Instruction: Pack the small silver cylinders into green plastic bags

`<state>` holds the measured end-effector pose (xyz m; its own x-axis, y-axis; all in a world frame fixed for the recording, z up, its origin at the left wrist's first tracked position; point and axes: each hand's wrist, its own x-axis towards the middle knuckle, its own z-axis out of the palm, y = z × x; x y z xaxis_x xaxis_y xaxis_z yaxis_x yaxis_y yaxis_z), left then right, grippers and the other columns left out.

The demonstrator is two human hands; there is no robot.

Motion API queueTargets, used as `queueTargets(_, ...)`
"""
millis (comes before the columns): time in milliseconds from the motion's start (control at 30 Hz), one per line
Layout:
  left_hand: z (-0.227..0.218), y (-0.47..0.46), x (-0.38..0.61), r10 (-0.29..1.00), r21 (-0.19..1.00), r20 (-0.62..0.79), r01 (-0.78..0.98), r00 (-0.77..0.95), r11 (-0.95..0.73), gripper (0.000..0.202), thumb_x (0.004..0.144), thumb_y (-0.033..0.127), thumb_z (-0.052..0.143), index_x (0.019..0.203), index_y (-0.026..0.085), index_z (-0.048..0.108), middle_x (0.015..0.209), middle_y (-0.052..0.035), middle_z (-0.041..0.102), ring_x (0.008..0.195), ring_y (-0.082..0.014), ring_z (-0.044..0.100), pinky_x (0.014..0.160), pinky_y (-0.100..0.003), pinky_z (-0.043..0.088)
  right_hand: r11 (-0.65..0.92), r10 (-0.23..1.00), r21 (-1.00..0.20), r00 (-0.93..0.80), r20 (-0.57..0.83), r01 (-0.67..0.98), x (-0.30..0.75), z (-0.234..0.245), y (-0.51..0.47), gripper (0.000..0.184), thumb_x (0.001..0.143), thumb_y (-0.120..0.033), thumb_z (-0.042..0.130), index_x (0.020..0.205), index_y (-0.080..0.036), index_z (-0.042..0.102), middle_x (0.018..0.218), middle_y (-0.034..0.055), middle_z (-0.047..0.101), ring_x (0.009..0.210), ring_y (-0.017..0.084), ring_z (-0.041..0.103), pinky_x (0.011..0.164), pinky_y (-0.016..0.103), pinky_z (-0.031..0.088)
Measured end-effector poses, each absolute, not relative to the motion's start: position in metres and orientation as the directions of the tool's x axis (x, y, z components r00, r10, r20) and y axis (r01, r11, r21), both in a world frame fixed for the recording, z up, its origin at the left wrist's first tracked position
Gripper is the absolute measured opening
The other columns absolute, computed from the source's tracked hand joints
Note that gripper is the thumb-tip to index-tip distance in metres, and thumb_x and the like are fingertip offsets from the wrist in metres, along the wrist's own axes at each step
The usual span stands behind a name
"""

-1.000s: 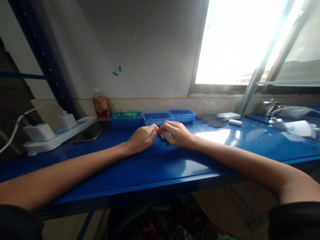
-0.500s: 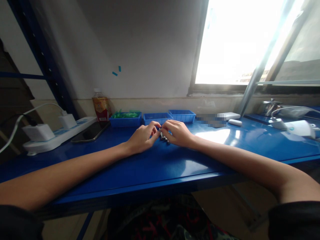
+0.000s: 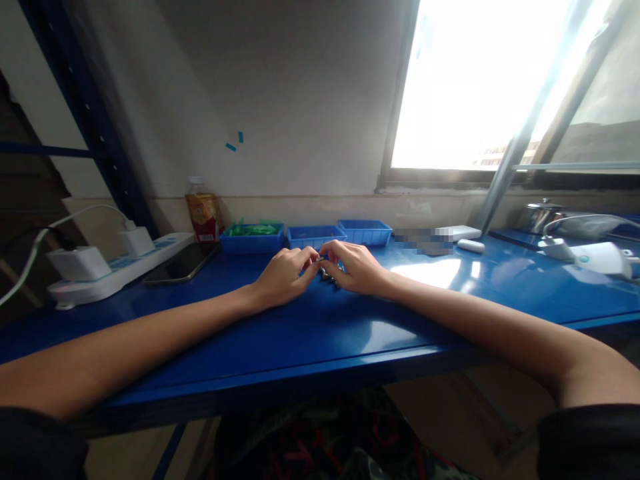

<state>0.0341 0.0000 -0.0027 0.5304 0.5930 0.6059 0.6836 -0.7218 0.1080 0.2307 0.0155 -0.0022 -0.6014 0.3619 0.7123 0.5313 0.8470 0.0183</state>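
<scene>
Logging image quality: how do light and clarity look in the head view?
Head view: window blown out to white; bright glare patches on the blue table; a pixelated patch toward the back; shiny pieces by the right hand too small to identify.

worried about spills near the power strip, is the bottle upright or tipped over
Upright: the bottle stands vertically near the power strip, its pale cap at the top.

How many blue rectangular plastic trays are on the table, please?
3: the left blue rectangular plastic tray, holding green pieces; the middle tray, next to it; and the right tray, set slightly farther back. No others show.
</scene>
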Motion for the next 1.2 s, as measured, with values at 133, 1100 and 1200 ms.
queueTargets(133,0.0,-0.002,0.034,0.595,0.172,0.596,0.639,0.539,-0.75,0.028,0.097,0.034,0.034,0.088,0.018,0.055,0.076,-0.003,0.064,0.072,-0.0173,0.06,0.071,-0.029,0.041,0.857,0.275,0.11,-0.628,0.728,0.503,0.231,-0.002,0.015,0.014,0.09,-0.026,0.048,0.099,-0.019,0.056,0.085,0.0045,0.067,0.077,0.016,0.06,0.074,0.026,0.043)
queueTargets(1100,-0.005,0.007,0.034,0.578,0.127,0.471,0.598,0.666,-0.792,0.016,0.085,0.03,0.055,0.095,0.022,0.064,0.08,-0.0031,0.06,0.078,-0.0184,0.056,0.073,-0.03,0.046,0.366,0.767,-0.012,-0.295,0.57,0.93,0.249,0.023,0.047,0.034,0.089,-0.045,0.047,0.111,-0.022,0.059,0.087,0.0057,0.072,0.079,0.022,0.066,0.064,0.028,0.042)
queueTargets(1200,-0.005,0.008,0.035,0.573,0.139,0.455,0.582,0.681,-0.802,0.015,0.086,0.027,0.053,0.093,0.021,0.065,0.08,-0.003,0.06,0.077,-0.0174,0.056,0.071,-0.029,0.045,0.401,0.735,-0.002,-0.321,0.597,0.916,0.238,0.022,0.043,0.033,0.089,-0.043,0.047,0.11,-0.021,0.06,0.09,0.0068,0.072,0.078,0.023,0.066,0.063,0.028,0.041)
